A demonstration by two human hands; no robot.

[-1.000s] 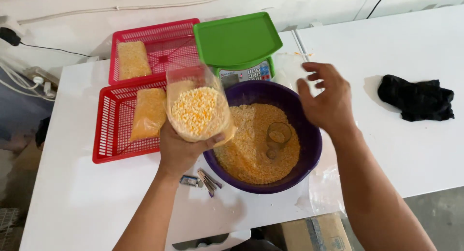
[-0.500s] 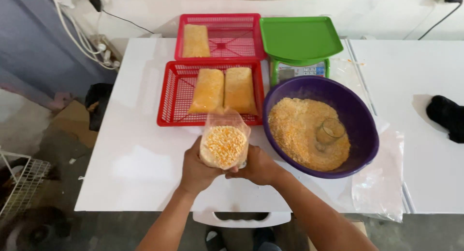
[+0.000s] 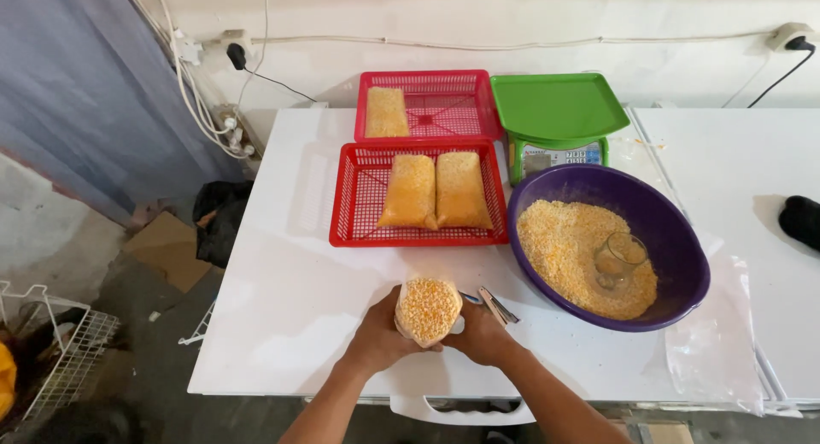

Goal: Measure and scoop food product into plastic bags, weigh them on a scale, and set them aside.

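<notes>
Both hands are wrapped around a small clear bag of yellow corn bits [image 3: 427, 309], right at the near edge of the white table [image 3: 290, 324]. The left hand [image 3: 378, 335] grips the bag's left side with its fingers curled. The right hand [image 3: 483, 333] is closed on the bag's right side. The bag stands up between them, with its full, round end facing up.

Just past the right hand, a small metal tool [image 3: 495, 305] lies flat on the table. I cannot tell what kind it is.

A bit farther off to the right sits a big purple bowl [image 3: 675, 256] with a heap of the same yellow bits [image 3: 564, 239] inside. A clear glass cup [image 3: 617, 260] stands tipped in the heap. A floppy clear plastic sheet [image 3: 717, 341] lies beside the bowl, on the right.

Straight ahead of the hands is a red basket [image 3: 359, 205] holding two filled bags [image 3: 436, 190] side by side, touching. Behind it is a second red basket [image 3: 444, 98] with one filled bag [image 3: 386, 111] on its left side.

To the right of that far basket stands a scale with a green tray [image 3: 555, 106] on top.

Far off to the right, a black cloth [image 3: 803, 220] lies on the table edge.
</notes>
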